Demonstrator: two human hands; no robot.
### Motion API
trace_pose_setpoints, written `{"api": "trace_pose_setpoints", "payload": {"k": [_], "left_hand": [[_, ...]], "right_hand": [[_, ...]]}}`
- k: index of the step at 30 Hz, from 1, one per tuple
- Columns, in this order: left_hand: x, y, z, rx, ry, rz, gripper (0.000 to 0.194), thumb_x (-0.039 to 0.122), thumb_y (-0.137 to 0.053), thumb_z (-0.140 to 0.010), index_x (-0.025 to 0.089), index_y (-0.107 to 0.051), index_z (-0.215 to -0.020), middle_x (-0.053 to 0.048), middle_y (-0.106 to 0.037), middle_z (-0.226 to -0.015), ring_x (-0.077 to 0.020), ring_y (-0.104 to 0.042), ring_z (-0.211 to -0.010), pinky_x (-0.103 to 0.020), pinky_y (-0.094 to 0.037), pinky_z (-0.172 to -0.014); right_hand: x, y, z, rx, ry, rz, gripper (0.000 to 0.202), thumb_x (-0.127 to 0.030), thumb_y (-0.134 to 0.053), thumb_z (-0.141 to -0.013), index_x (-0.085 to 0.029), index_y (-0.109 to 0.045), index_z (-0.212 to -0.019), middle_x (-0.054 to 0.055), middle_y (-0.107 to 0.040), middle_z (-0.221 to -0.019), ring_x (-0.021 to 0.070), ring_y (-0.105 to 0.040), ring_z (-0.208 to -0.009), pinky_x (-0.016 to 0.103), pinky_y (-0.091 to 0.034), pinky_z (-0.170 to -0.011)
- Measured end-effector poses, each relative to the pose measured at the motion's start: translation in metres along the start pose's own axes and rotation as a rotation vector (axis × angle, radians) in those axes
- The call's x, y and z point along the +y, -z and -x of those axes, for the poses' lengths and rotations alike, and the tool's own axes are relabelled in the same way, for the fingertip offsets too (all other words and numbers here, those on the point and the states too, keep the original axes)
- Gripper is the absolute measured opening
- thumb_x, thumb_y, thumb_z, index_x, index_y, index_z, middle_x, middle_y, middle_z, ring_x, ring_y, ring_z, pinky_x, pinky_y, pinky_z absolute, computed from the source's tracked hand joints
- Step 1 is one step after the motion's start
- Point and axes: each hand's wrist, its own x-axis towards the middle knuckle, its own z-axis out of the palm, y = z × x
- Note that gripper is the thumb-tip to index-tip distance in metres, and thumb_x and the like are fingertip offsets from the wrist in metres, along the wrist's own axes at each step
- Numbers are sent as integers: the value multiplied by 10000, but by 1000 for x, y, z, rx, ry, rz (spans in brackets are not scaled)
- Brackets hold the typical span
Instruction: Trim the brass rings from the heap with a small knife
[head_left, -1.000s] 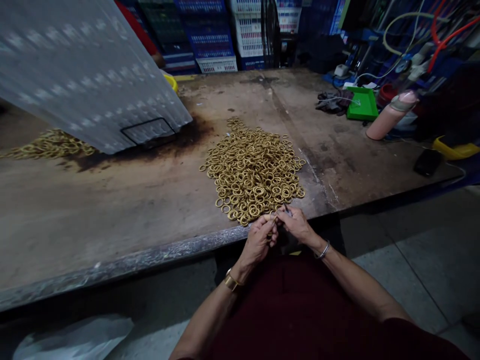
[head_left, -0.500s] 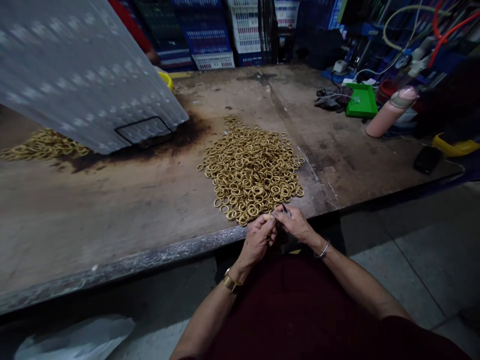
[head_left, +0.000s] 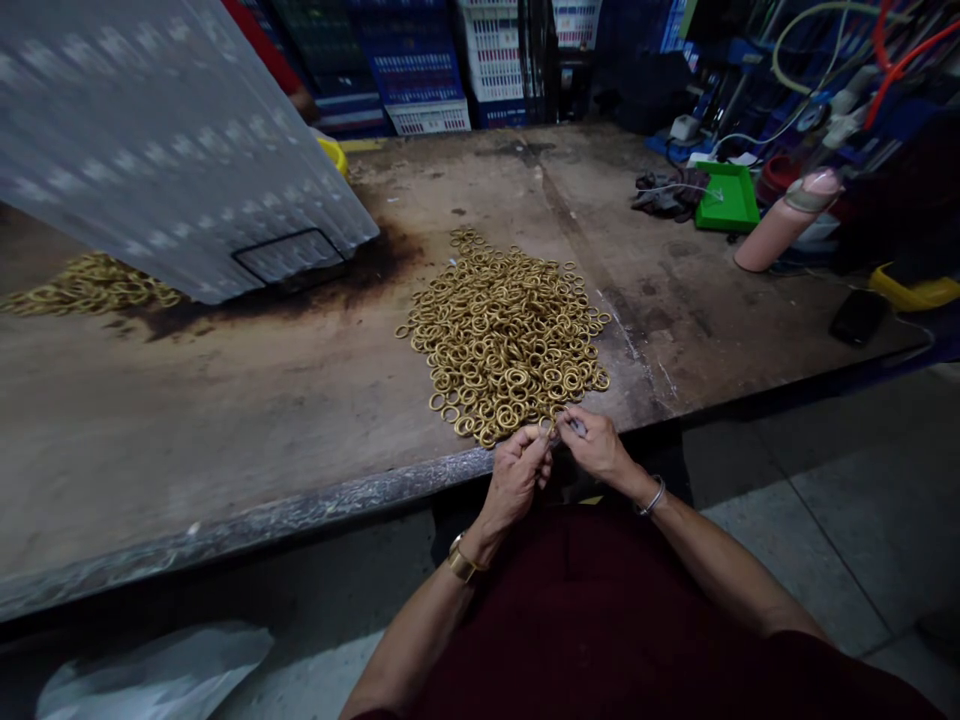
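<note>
A heap of brass-coloured rings (head_left: pixel 510 335) lies on the worn wooden table (head_left: pixel 300 400), close to its front edge. At the near side of the heap, my left hand (head_left: pixel 519 468) pinches one ring (head_left: pixel 545 425) between thumb and fingertips. My right hand (head_left: pixel 602 452) is close beside it, its fingers closed round a small slim grey tool (head_left: pixel 577 427). Most of that tool is hidden in the fingers, so its exact kind cannot be made out. The right fingertips are near the held ring; whether they touch it is unclear.
A large pale ribbed panel (head_left: pixel 187 150) stands tilted on the left, with more rings (head_left: pixel 90 285) beside it. At the right are a green tray (head_left: pixel 727 197), a pink bottle (head_left: pixel 787 220) and a dark phone-like object (head_left: pixel 859 317). Stacked crates (head_left: pixel 420 80) line the back.
My right hand has shifted slightly right, away from the left fingertips, and the tool in it has turned. The ring in my left hand now shows more clearly.
</note>
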Motion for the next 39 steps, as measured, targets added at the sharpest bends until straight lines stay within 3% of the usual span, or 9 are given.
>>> {"api": "trace_pose_setpoints", "payload": {"k": [5, 9, 12, 15, 20, 24, 30, 39], "left_hand": [[-3, 2, -2, 11, -34, -61, 337, 478, -650, -730, 160, -564, -796, 45, -494, -584, -47, -424, -449, -153, -314, -404], [0, 1, 4, 26, -64, -101, 344, 489, -643, -734, 159, -558, -776, 48, -482, -572, -46, -418, -443, -159, -314, -404], [7, -1, 13, -53, -32, -58, 346, 489, -647, -736, 158, -567, -796, 50, -475, -563, -44, -408, -434, -158, -289, -395], [10, -2, 16, -134, 23, 94, 345, 474, -672, -722, 160, -555, -801, 55, -463, -558, -46, -401, -425, -161, -279, -384], [7, 3, 7, -125, 115, 313, 379, 457, -701, -699, 151, -476, -705, -10, -579, -731, -41, -442, -468, -158, -302, -386], [6, 10, 4, -82, 149, 381, 380, 418, -741, -649, 157, -476, -724, -26, -607, -730, -59, -470, -483, -155, -298, -384], [6, 23, 2, -107, 205, 530, 310, 339, -738, -639, 150, -580, -829, 2, -549, -666, -73, -491, -521, -157, -330, -412], [4, 27, -6, -76, 115, 503, 279, 308, -762, -629, 139, -556, -710, -18, -569, -741, -101, -544, -637, -155, -357, -429]], "right_hand": [[3, 0, 9, -148, 209, 369, 120, -153, -469, -758, -187, -580, -787, 20, -608, -707, 130, -515, -640, 225, -325, -608], [1, 2, 7, -168, 139, 474, 173, -136, -467, -767, -186, -599, -866, 36, -649, -760, 147, -559, -684, 229, -318, -608], [4, 6, 4, -135, 72, 510, 212, -156, -485, -780, -195, -606, -949, 41, -668, -798, 157, -578, -697, 235, -322, -606], [7, 10, -2, -67, 93, 503, 187, -184, -491, -800, -195, -612, -942, 43, -671, -811, 161, -587, -704, 237, -339, -617], [-3, 8, -31, 90, 169, 508, 189, -220, -469, -849, -188, -612, -968, 67, -660, -910, 175, -590, -815, 249, -376, -708], [-24, -2, -57, 64, 203, 577, 190, -262, -472, -880, -195, -608, -994, 78, -645, -988, 179, -582, -904, 250, -378, -739], [-51, -19, -72, 13, 103, 737, 244, -361, -441, -906, -216, -586, -1038, 84, -630, -1030, 191, -600, -851, 274, -372, -689], [-45, -22, -78, -30, 77, 774, 259, -245, -409, -877, -223, -568, -1081, 74, -609, -1051, 190, -595, -860, 285, -384, -684]]}}
